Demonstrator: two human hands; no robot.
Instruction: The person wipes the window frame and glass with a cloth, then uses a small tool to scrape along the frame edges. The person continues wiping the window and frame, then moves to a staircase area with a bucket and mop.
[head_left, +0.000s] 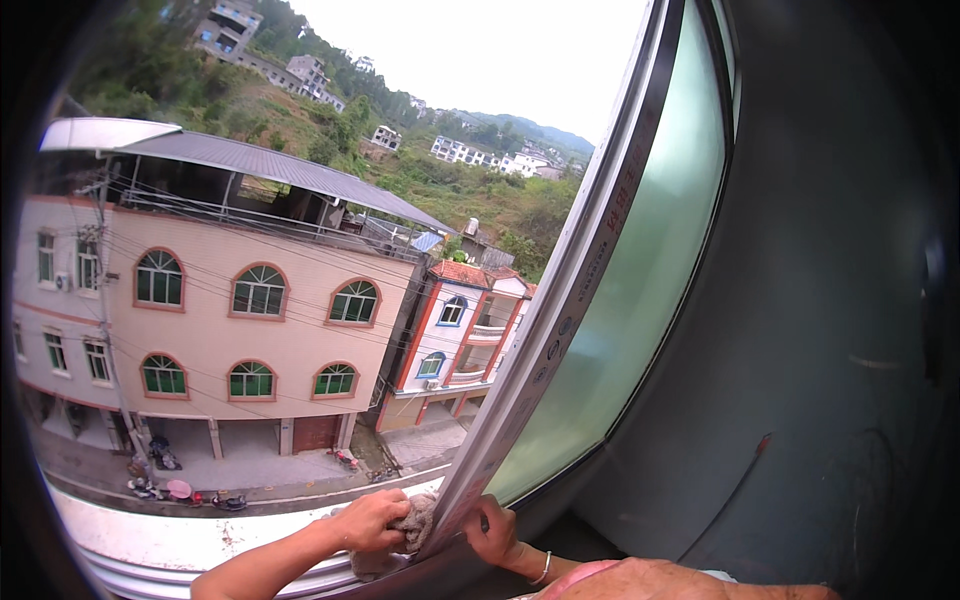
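Observation:
At the foot of a window sash, my left hand presses a crumpled grey-brown cloth against the outer side of the metal frame. Part of that cloth hangs down over the sill track. On the inner side of the same upright, my right hand has its fingers curled at the edge of the sash frame; its fingertips are partly hidden. A bracelet circles my right wrist. The frame bears printed film with writing, and greenish frosted glass fills the sash.
Left of the sash the window is open, high above a street with parked motorcycles. A white outer ledge lies beyond the tracks. Facing it stands a pink building with overhead wires. A thin cable runs along the dark wall at right.

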